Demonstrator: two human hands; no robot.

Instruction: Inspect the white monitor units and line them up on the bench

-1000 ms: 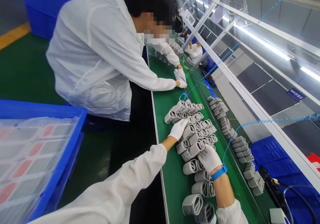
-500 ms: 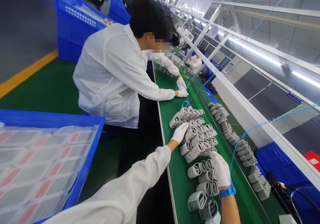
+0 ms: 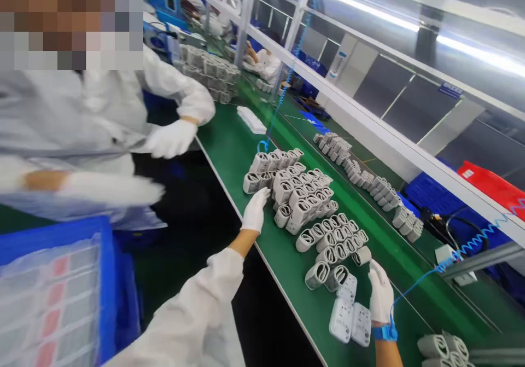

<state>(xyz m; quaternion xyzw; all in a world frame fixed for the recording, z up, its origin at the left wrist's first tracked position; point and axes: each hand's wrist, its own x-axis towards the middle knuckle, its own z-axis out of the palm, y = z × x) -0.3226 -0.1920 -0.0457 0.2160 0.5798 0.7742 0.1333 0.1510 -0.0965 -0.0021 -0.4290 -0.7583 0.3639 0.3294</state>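
green worktop (image 3: 223,140) bears stacked grey rolls (image 3: 305,194), some cut off lower right. left hand (image 3: 255,211) is beside them, right hand (image 3: 380,293) by an end roll (image 3: 361,256); whether fingers pinch anything, i cannot tell.

Long white tube lights (image 3: 361,6) glare at far right; the flat green worktop (image 3: 229,143) is evenly bright, deep shadow filling the space left of it. Motion blur smears a co-worker's white-gloved hand (image 3: 117,189) at left.
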